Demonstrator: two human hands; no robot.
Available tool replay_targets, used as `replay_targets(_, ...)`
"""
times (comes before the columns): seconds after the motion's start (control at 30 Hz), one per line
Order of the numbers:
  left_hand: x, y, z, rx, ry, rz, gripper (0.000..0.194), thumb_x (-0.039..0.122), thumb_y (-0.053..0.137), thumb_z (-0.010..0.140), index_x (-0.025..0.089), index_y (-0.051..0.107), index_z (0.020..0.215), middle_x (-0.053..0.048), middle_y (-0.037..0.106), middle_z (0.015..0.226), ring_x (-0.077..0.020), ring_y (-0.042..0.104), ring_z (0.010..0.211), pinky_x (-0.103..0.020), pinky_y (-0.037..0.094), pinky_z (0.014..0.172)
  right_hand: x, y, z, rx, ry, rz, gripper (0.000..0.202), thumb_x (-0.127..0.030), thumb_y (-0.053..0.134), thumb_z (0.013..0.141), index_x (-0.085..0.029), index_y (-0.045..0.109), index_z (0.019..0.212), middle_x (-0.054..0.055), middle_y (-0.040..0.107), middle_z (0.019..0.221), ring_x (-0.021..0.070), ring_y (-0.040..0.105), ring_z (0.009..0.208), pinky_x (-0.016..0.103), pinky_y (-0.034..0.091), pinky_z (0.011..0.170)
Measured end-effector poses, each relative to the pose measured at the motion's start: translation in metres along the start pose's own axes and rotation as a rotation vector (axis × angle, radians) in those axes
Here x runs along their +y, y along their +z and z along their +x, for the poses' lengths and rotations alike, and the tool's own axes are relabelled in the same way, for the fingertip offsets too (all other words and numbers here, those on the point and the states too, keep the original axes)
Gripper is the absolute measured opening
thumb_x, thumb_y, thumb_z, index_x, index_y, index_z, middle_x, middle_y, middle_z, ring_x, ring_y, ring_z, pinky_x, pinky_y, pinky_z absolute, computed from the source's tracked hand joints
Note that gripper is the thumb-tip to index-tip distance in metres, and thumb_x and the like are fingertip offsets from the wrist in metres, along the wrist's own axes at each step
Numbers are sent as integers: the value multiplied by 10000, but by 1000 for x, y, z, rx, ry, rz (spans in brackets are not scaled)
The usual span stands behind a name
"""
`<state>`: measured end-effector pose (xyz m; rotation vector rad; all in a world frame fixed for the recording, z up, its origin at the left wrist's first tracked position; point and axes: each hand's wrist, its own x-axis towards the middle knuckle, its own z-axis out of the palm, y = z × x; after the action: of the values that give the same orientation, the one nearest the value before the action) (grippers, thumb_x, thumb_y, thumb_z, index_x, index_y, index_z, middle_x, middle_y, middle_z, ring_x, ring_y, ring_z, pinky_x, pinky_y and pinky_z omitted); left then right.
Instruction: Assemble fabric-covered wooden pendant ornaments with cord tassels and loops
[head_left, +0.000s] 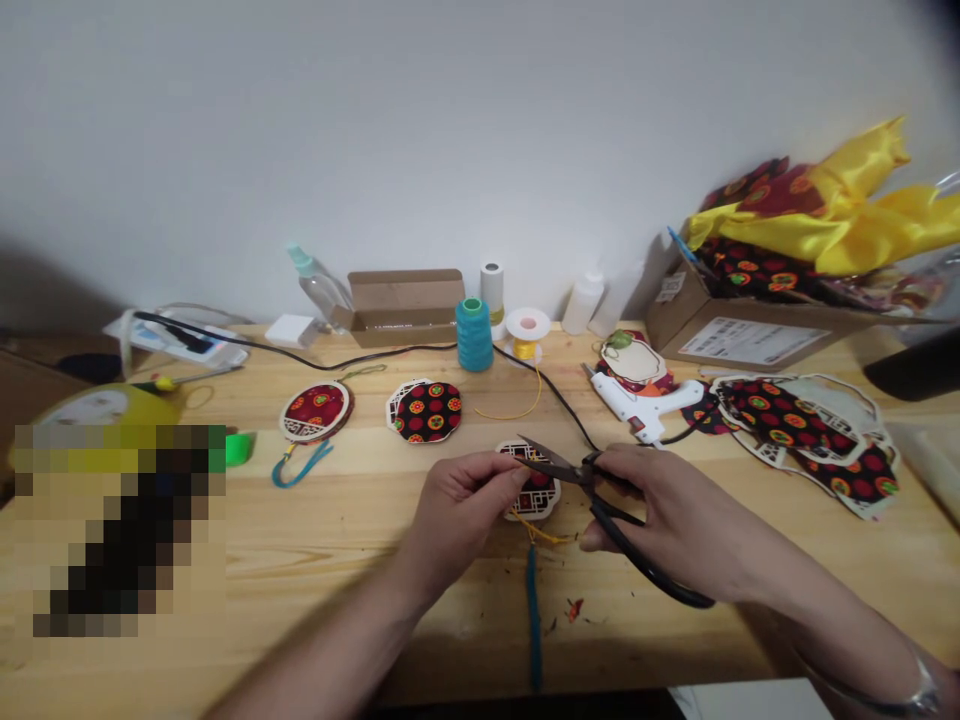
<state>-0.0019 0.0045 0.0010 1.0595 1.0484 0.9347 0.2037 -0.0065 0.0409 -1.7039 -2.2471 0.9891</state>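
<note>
Gripping black-handled metal scissors (576,475) in R hand (694,525), parted blades pointing left over pale-lattice, dark-patterned ornament (543,500), ctr frame; pinching its left edge w/ nearer L hand (459,500).

Both the left hand (469,500) and right hand (671,515) are bare, as are the forearms in view. A narrow, silvery, curved band (924,688) circles the right wrist in the lower right corner, its finer details blurred.
</note>
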Motion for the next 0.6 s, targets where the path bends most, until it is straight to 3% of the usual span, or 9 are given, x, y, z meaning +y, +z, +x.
replay_targets(0.43,2,4,0,-1,-10,4,113,220,663,718,189,746,786,-27,727,790,-149,618,760,-239,469,716,6,5,-5,-15,29,108,292,-427,570,759,-171,576,618,-27,536,553,104,448,524,212,290,454)
replay_targets(0.5,0,4,1,22,-45,-44,89,225,682,699,186,743,750,-17,714,729,-117,598,670,-213,463,642,13,4,-11,79,46,137,318,-450,553,762,-168,578,617,-9,566,563,117,482,529,213,331,460)
replay_targets(0.6,-2,3,2,54,-109,-161,82,238,704,672,170,732,710,13,634,570,-60,498,506,-171,402,507,39,-3,-33,401,137,1,329,-468,509,777,-169,599,676,39,614,597,158,544,526,248,396,481)
